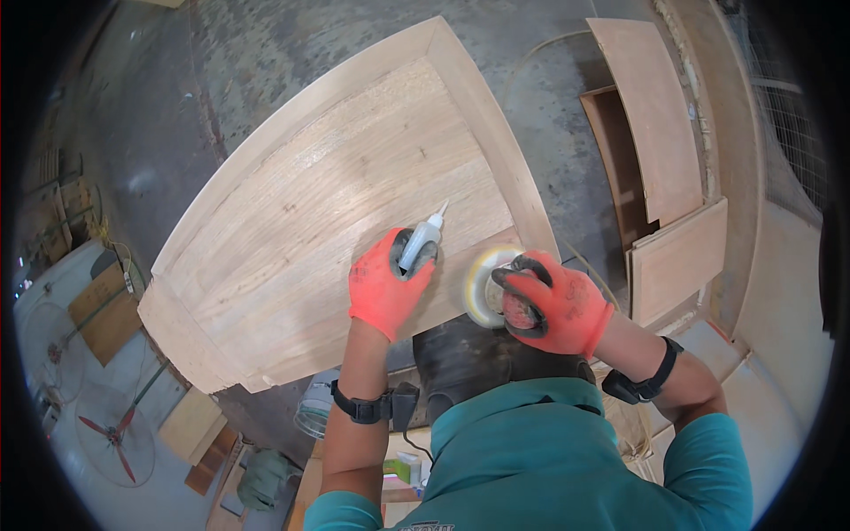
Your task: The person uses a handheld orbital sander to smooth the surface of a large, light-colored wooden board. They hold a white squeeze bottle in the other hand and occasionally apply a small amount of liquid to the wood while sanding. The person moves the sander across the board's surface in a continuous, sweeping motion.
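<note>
My left hand (390, 281), in an orange glove with dark fingertips, is closed around a small clear squeeze bottle (420, 242) with a thin pointed nozzle. The bottle tilts up and to the right, above the panel. My right hand (556, 305), gloved alike, grips a round palm sander (489, 285) from above. Its pale, yellow-ringed disc is blurred and lies at the near right edge of the panel; my fingers hide most of its body. Beneath both hands is a large framed wooden panel (332, 168) with one curved side.
On the right lean several wooden panels (660, 115) and a smaller cabinet door (677, 261). A thin hose (549, 42) crosses the grey floor (266, 53). At the lower left stands a fan (113, 435) near stacked boards (190, 427). A glass jar (312, 409) sits by my left forearm.
</note>
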A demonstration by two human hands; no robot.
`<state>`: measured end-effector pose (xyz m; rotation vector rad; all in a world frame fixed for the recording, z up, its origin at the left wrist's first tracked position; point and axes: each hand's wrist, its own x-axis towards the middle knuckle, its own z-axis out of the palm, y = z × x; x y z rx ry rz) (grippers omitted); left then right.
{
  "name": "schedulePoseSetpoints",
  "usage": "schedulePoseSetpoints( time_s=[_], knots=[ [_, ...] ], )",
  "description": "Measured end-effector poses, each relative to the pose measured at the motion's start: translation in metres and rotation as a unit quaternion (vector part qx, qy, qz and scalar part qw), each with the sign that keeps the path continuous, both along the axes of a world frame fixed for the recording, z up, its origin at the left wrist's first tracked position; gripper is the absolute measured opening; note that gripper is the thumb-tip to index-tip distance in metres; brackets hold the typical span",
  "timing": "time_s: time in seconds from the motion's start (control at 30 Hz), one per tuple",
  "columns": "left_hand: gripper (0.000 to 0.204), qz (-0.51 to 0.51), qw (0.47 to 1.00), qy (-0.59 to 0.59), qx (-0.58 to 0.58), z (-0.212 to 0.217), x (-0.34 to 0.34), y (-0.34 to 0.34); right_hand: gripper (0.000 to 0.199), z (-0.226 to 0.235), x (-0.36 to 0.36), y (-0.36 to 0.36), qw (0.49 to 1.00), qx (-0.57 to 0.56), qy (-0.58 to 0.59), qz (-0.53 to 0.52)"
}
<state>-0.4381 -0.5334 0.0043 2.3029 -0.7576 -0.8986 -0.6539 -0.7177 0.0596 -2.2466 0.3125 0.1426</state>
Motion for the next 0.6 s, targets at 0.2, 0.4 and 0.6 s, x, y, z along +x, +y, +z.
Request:
schedulePoseSetpoints(
  time_s=[0.2,0.4,0.6],
  knots=[
    [0.044,0.003,1.0,0.001,-0.011,0.002,-0.001,0.0,0.068,0.0,-0.013,-0.004,1.0,0.006,-0.008,-0.009],
    [0.043,0.02,0.999,0.027,-0.027,-0.002,-0.008,-0.011,0.072,0.0,-0.017,-0.005,1.0,0.012,-0.026,-0.013],
    [0.045,0.015,1.0,0.022,-0.014,-0.002,-0.017,-0.026,0.072,0.0,-0.018,-0.008,0.999,0.011,-0.032,-0.019]
  ],
)
